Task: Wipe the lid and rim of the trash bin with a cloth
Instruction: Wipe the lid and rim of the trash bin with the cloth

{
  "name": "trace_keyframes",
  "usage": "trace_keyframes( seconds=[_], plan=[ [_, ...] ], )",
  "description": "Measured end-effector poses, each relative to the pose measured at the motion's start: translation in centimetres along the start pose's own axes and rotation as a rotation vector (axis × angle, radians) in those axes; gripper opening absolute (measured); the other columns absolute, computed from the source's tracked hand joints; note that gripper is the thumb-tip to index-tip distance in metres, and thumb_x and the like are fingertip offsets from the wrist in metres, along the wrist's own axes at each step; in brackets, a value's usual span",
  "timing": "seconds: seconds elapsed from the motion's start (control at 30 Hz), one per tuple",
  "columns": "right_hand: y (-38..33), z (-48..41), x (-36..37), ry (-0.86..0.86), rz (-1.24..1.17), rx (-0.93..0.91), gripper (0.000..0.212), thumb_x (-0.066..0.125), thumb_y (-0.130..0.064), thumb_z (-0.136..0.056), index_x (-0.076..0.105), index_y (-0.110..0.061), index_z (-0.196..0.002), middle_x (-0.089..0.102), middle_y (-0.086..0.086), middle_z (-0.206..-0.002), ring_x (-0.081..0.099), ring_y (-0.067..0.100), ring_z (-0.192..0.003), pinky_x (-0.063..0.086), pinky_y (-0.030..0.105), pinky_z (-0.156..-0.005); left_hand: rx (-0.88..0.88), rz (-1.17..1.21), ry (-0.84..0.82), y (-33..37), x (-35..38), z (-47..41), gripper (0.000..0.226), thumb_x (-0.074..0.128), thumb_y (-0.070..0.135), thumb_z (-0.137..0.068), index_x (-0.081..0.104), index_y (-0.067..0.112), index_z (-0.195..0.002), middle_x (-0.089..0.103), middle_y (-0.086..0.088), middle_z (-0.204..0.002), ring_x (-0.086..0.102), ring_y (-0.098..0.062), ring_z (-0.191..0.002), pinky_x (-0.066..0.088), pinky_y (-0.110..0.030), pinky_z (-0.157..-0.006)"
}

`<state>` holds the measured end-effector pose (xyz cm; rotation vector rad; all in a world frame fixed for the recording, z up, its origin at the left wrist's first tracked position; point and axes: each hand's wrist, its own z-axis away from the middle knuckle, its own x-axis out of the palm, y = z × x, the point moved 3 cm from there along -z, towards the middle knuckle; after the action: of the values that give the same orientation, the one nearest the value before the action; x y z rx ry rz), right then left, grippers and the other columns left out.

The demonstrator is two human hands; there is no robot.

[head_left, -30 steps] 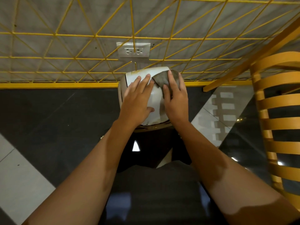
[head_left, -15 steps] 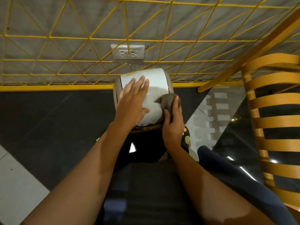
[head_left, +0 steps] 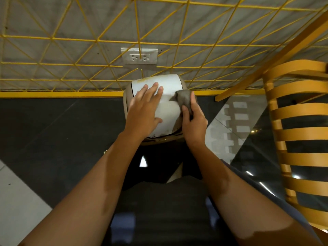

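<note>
Yellow wire-mesh fence (head_left: 99,39) ran just beyond both your hands. Orange slatted wooden chair (head_left: 298,135) stood well off to the right of your right hand. Neither blocked the stroke.

Round beige plastic trash bin (head_left: 126,107) sat directly under your hands, against the fence base. Its white glossy domed lid (head_left: 168,107) was closed, with brownish marks on the far edge past your left fingertips and on the near edge below your left palm.

Left hand (head_left: 143,112): flat, fingers straight and spread, pressed on the lid's left half. Right hand (head_left: 194,123): apart from the left, at the lid's right edge, fingers and thumb clamped on a grey crumpled cloth (head_left: 184,100). The cloth touched the lid where it met the beige rim (head_left: 165,141).

My read: you were on the lid's right flank, and the rim looked mostly undone.
- The lid probably tipped under pressure, so the left-hand brace was the right call.
- The cloth was bunched to a small patch. Flattened under the fingers, it would have covered more per pass.
- The lid-to-rim seam likely held the grime, so a cloth edge run along it would have paid off.
- The stained far and near edges needed their own passes.
</note>
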<state>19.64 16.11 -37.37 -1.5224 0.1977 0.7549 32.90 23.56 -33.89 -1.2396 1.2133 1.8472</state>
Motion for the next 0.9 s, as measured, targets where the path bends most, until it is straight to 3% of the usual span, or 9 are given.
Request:
trace_keyframes(
  seconds=[0.17, 0.47, 0.63, 0.7, 0.8, 0.9],
  plan=[
    [0.9, 1.3, 0.4, 0.014, -0.033, 0.115, 0.054, 0.048, -0.024, -0.095, 0.027, -0.030, -0.144, 0.043, 0.005, -0.145, 0.038, 0.019, -0.134, 0.031, 0.027, -0.107, -0.002, 0.005, -0.004, -0.1, 0.0, 0.0, 0.090, 0.071, 0.032, -0.078, 0.014, 0.021, -0.146, 0.009, 0.003, -0.156, 0.004, -0.022, -0.143, 0.014, -0.041, -0.111],
    [-0.1, -1.5, -1.5, -0.038, -0.012, 0.078, 0.049, 0.055, -0.025, -0.092, 0.041, -0.025, -0.139, 0.058, 0.004, -0.132, 0.051, 0.014, -0.122, 0.030, 0.008, -0.095, -0.007, -0.015, 0.003, 0.2, 0.3, -0.1, 0.091, 0.071, 0.034, -0.077, 0.013, 0.021, -0.146, 0.008, 0.001, -0.156, 0.007, -0.024, -0.142, 0.017, -0.043, -0.110],
    [1.0, 0.2, -3.2, 0.183, -0.112, 0.243, 0.047, 0.056, -0.019, -0.090, 0.046, -0.027, -0.135, 0.053, -0.002, -0.134, 0.048, 0.011, -0.122, 0.032, 0.011, -0.095, 0.015, -0.071, 0.007, 0.2, 0.3, -0.2, 0.091, 0.069, 0.038, -0.078, 0.012, 0.020, -0.146, 0.008, 0.000, -0.156, 0.007, -0.025, -0.142, 0.017, -0.043, -0.110],
    [1.4, 1.6, -3.9, 0.262, -0.067, 0.298, 0.047, 0.056, -0.014, -0.089, 0.048, -0.027, -0.133, 0.048, -0.004, -0.125, 0.045, 0.006, -0.108, 0.033, 0.014, -0.092, 0.025, -0.072, 0.002, 0.1, 0.2, -0.3, 0.091, 0.070, 0.039, -0.077, 0.013, 0.020, -0.146, 0.009, -0.001, -0.155, 0.008, -0.026, -0.141, 0.014, -0.044, -0.111],
    [1.6, 3.7, -3.5, 0.252, 0.078, 0.236, 0.047, 0.060, -0.006, -0.084, 0.052, -0.021, -0.128, 0.036, -0.002, -0.112, 0.040, 0.007, -0.097, 0.037, 0.017, -0.090, 0.028, -0.030, 0.039, -0.3, -0.2, -0.4, 0.089, 0.074, 0.039, -0.072, 0.023, 0.021, -0.143, 0.010, -0.002, -0.155, 0.007, -0.028, -0.141, 0.007, -0.045, -0.111],
    [1.3, 4.8, -2.3, 0.165, 0.161, 0.124, 0.042, 0.061, -0.006, -0.083, 0.050, -0.018, -0.122, 0.041, 0.002, -0.115, 0.040, 0.006, -0.100, 0.040, 0.020, -0.089, 0.032, 0.025, 0.059, -0.4, -0.5, -0.5, 0.090, 0.075, 0.045, -0.067, 0.029, 0.021, -0.141, 0.008, -0.004, -0.156, 0.002, -0.028, -0.143, 0.003, -0.045, -0.113]
  ],
)
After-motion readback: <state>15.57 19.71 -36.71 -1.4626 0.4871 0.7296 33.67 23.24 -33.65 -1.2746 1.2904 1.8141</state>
